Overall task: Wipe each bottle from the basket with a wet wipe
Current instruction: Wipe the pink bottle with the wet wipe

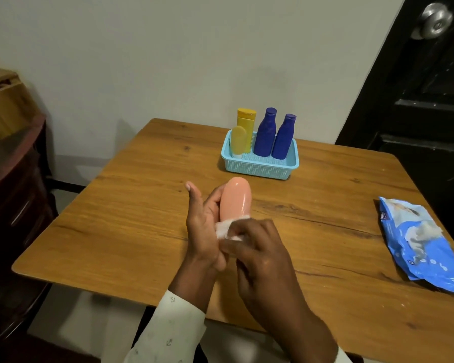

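My left hand (203, 226) grips a peach-pink bottle (236, 197) from the left side, above the middle of the wooden table (131, 205). My right hand (262, 255) presses a white wet wipe (227, 230) against the bottle's lower end, which it hides. At the table's back stands a light blue basket (260, 169). In it are a tall yellow bottle (246, 121), a small yellow tube (238, 140) and two dark blue bottles (265, 132) (283, 137).
A blue wet wipe pack (419, 242) lies at the table's right edge, a wipe sticking out of its opening. A dark wooden cabinet (13, 184) stands to the left. A black door with a metal knob (434, 20) is at the right.
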